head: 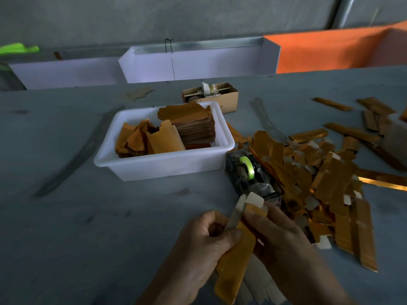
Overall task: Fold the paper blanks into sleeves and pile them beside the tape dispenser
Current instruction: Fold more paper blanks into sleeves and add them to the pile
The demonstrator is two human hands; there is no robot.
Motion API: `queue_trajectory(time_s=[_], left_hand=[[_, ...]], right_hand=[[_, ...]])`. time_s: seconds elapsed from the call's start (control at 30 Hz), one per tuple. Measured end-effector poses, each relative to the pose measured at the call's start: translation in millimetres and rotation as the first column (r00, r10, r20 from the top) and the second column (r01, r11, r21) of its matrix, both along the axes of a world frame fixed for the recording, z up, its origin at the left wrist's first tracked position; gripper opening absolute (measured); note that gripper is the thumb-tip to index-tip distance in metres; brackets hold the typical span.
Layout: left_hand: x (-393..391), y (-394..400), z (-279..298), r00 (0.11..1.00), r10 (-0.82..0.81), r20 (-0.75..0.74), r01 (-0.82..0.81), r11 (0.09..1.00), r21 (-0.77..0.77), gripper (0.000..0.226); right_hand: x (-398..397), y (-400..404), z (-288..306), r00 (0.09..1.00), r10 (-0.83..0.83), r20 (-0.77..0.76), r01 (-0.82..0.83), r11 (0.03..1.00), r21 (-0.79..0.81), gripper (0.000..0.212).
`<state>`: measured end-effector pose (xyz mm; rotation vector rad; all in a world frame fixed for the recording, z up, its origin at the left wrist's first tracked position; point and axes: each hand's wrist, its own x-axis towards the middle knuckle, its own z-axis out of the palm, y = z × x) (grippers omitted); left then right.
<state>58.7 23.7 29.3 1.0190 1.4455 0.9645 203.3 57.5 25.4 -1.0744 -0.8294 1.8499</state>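
Note:
A gold paper blank (236, 263), partly folded lengthwise with its white flaps at the top, is held low in the middle of the view. My left hand (198, 245) grips its left side with curled fingers. My right hand (282, 236) pinches its upper right edge. Just beyond my hands stands the black tape dispenser (251, 175) with a green roll. A big heap of folded gold sleeves (326, 179) lies right of the dispenser. Flat gold blanks (193, 124) are stacked in a white plastic tub (158, 168) to the left.
A small cardboard box (222, 97) with a spool sits behind the tub. More gold strips (352, 130) are scattered at the right. White trays (198, 62) line the far table edge. Bare grey tabletop (88, 227) spreads to the left.

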Motion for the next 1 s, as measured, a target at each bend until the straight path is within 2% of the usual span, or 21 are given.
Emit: queue_trajectory(time_s=[0.1, 0.17, 0.23, 0.33, 0.43, 0.5, 0.57, 0.63, 0.7, 0.73, 0.77, 0.87, 0.97, 1.0], left_hand=[[2, 0, 1, 0.998, 0.015, -0.068, -0.012, 0.999, 0.037, 0.007], [3, -1, 0, 0.984, 0.034, -0.174, -0.017, 0.995, 0.101, 0.008], [5, -2, -1, 0.958, 0.097, -0.271, -0.048, 0.982, 0.184, 0.006], [6, -2, -2, 0.925, 0.193, -0.326, -0.091, 0.949, 0.303, 0.004], [10, -2, -5, 0.867, 0.229, -0.443, -0.043, 0.919, 0.392, 0.009], [13, -3, -5, 0.763, 0.282, -0.581, 0.026, 0.886, 0.464, 0.01], [17, -3, -6, 0.526, 0.376, -0.763, 0.164, 0.835, 0.525, 0.017], [25, -6, -9, 0.29, 0.497, -0.818, 0.309, 0.761, 0.571, 0.028], [34, -9, -13, 0.175, 0.527, -0.832, 0.341, 0.76, 0.553, 0.037], [38, -11, -15, 0.151, 0.508, -0.848, 0.319, 0.787, 0.528, 0.04], [42, -12, -18, 0.154, 0.467, -0.871, 0.282, 0.824, 0.492, 0.041], [49, -14, -16, 0.274, 0.192, -0.942, 0.228, 0.939, 0.258, 0.044], [52, -16, -10, 0.357, 0.16, -0.92, 0.207, 0.947, 0.245, 0.038], [51, -16, -9, 0.354, 0.165, -0.921, 0.197, 0.949, 0.246, 0.034]], right_hand=[[0, -3, -1, 1.0, 0.023, -0.012, -0.023, 1.0, -0.012, 0.035], [1, -4, -1, 1.0, 0.013, -0.023, -0.014, 1.0, -0.024, 0.032], [2, -3, 0, 1.0, 0.001, -0.015, -0.002, 1.0, -0.024, 0.031], [3, -3, 2, 1.0, -0.005, -0.006, 0.005, 1.0, -0.02, 0.031], [0, -4, 2, 1.0, -0.023, -0.005, 0.023, 0.999, -0.024, 0.025], [-2, -5, 3, 0.999, -0.043, 0.004, 0.043, 0.999, -0.017, 0.025], [-3, -5, 5, 0.998, -0.058, 0.024, 0.058, 0.998, -0.005, 0.029], [-4, -6, 7, 0.997, -0.059, 0.048, 0.059, 0.998, 0.005, 0.029], [-6, -8, 8, 0.996, -0.055, 0.066, 0.055, 0.998, 0.003, 0.017], [-7, -8, 9, 0.996, -0.057, 0.071, 0.057, 0.998, 0.002, 0.014], [-7, -9, 9, 0.995, -0.063, 0.078, 0.063, 0.998, 0.005, 0.014], [-7, -10, 8, 0.991, -0.068, 0.114, 0.069, 0.998, -0.008, 0.01], [-6, -10, 6, 0.989, -0.065, 0.132, 0.067, 0.998, -0.012, 0.013], [-6, -10, 6, 0.988, -0.061, 0.142, 0.062, 0.998, -0.003, 0.015]])
